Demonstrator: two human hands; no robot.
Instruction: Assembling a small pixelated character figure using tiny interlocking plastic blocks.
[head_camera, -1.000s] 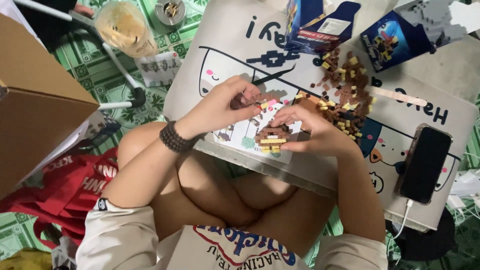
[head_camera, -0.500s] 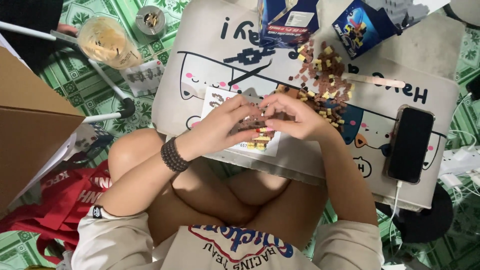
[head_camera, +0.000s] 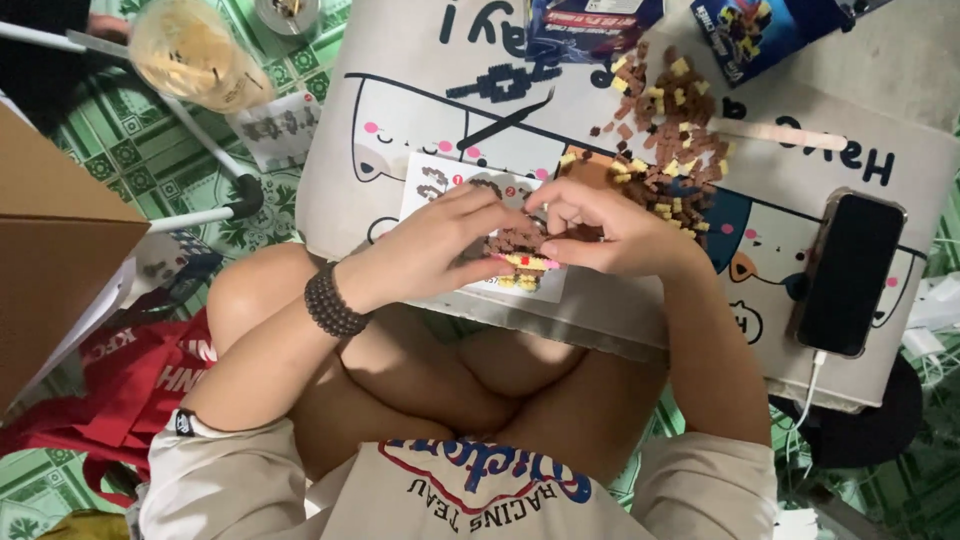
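Both hands, left hand and right hand, pinch the small brick figure closed between fingertips, steadying it over the instruction sheet, loose bricks piled just beyond.

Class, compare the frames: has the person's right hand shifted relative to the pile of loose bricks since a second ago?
No. The right hand stays just below-left of the brick pile, meeting the left hand at the small brick model; only the camera moved.

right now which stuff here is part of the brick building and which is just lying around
In use: left hand, right hand, small brick model, instruction sheet, loose brick pile.
Lying about: phone, plastic cup, cardboard box, red bag.
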